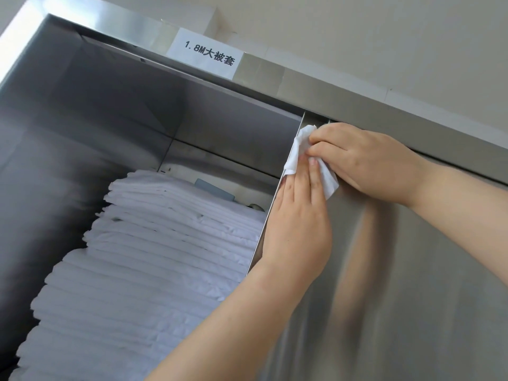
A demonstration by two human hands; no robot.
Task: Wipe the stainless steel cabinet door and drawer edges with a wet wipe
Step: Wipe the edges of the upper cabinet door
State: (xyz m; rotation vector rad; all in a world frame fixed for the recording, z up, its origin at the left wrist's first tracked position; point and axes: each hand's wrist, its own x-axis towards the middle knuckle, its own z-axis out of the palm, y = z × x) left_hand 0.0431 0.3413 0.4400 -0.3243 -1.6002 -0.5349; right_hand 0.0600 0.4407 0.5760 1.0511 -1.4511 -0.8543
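Note:
A white wet wipe (328,180) lies crumpled at the top of the left edge (257,250) of the stainless steel cabinet door (412,270). My right hand (365,158) reaches in from the right and pinches the wipe with curled fingers just under the cabinet's top rail (357,92). My left hand (297,224) comes up from below, its fingers straight along the door edge and their tips touching the wipe. The left thumb is hidden.
The open compartment on the left holds a tall stack of folded white linen (165,257), with steel walls around it. A paper label (206,52) is stuck on the top rail. A pale wall (384,37) rises above the cabinet.

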